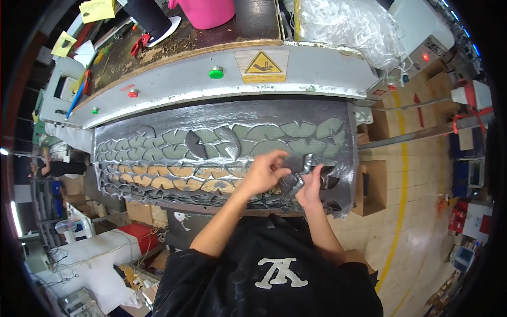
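Note:
A dark grey sheet of material [158, 119] lies on the bed of a cutting press, with rows of curved shapes cut out of it. My left hand [264, 171] reaches over the sheet's right part and pinches a cut piece [293, 161] near its lower edge. My right hand [310, 186] is shut on a small stack of grey cut pieces [306, 162], held just above the sheet. A loose dark cut piece [194, 145] rests further left on the sheet.
The press head [296, 74] with a green button [216, 72], a red button [133, 93] and a yellow warning label [262, 64] spans the back. A pink bucket [208, 11] and clear plastic bags [346, 24] sit on top. Cardboard boxes [372, 187] stand at right on the floor.

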Demonstrator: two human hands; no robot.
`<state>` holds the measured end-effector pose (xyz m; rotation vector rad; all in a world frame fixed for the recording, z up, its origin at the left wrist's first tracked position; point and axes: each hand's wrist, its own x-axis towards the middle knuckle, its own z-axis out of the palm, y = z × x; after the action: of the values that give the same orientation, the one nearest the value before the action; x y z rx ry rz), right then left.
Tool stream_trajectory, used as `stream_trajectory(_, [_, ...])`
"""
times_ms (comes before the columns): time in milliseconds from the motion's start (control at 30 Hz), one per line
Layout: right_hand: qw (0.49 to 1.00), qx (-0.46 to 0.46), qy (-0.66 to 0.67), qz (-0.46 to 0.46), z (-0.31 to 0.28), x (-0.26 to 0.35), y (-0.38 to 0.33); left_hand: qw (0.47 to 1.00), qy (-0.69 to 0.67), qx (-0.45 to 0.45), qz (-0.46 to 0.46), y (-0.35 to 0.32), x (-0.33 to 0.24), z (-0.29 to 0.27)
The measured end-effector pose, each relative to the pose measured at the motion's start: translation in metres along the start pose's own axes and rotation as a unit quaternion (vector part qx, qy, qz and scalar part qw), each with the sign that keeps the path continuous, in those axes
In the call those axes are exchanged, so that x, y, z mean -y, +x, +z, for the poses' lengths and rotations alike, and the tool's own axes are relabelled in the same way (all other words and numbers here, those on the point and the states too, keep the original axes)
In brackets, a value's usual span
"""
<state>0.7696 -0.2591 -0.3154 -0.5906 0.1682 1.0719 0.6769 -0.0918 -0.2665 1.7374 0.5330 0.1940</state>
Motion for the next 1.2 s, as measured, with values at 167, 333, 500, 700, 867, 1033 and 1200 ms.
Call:
stream_trajectory(167, [0.989,0.116,-0.074,0.053,-0.011,-0.011,0.025,0.920,0.359,-0.081,0.135,0.041,0.033,-0.090])
stream_trajectory(333, [0.989,0.126,0.036,0.063,-0.004,-0.007,0.010,0.812,0.572,0.077,0.086,0.044,0.078,-0.162])
stream_trajectory(500, [0.988,0.090,0.105,0.069,-0.020,-0.025,0.021,0.886,0.460,0.048,0.016,0.023,0.091,-0.208])
stream_trajectory(700, [0.984,0.118,0.122,0.056,0.027,-0.065,0.027,0.986,-0.057,-0.148,-0.059,-0.041,0.047,-0.142])
stream_trajectory(867, [0.994,0.107,0.016,0.021,0.064,-0.128,0.028,0.975,0.148,-0.113,0.118,-0.078,0.037,-0.137])
stream_trajectory(1033, [0.984,0.062,0.167,0.021,0.085,-0.184,0.008,0.946,0.174,-0.270,0.042,-0.076,0.134,-0.248])
stream_trajectory(1200, [0.995,0.056,0.057,0.056,0.122,-0.235,-0.029,0.897,0.363,-0.237,-0.085,-0.042,0.172,-0.267])
